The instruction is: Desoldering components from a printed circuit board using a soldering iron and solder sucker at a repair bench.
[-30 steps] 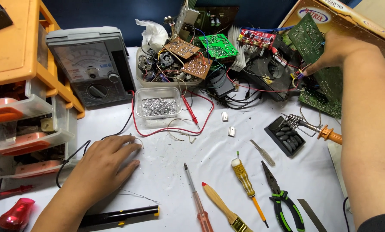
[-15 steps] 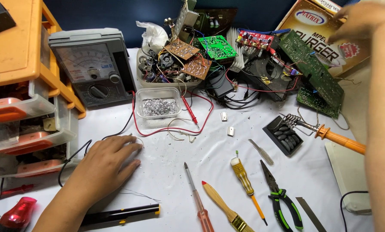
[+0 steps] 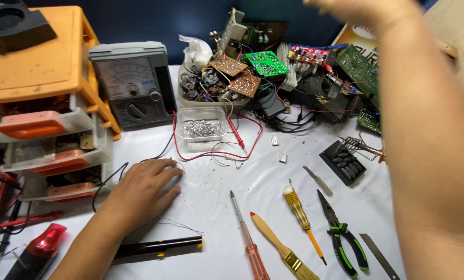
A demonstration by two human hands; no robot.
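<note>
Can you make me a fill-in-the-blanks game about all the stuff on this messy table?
1. The left hand rests flat on the ____ tablecloth.
2. The pliers have green and ____ handles.
3. The small clear tub stands right in front of the grey ____ with the dial.
4. The set of drawers has an ____ top.

Missing words: white; black; meter; orange

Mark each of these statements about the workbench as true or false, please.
1. The left hand rests flat on the white table. True.
2. The right hand holds the pliers. False: the pliers lie on the table; the hand is raised at the top edge, blurred.
3. The clear tub holds small metal bits. True.
4. The meter lies right of the brush. False: it stands far left of it.
5. The left hand's fingers grip the yellow screwdriver. False: it lies untouched.
</note>
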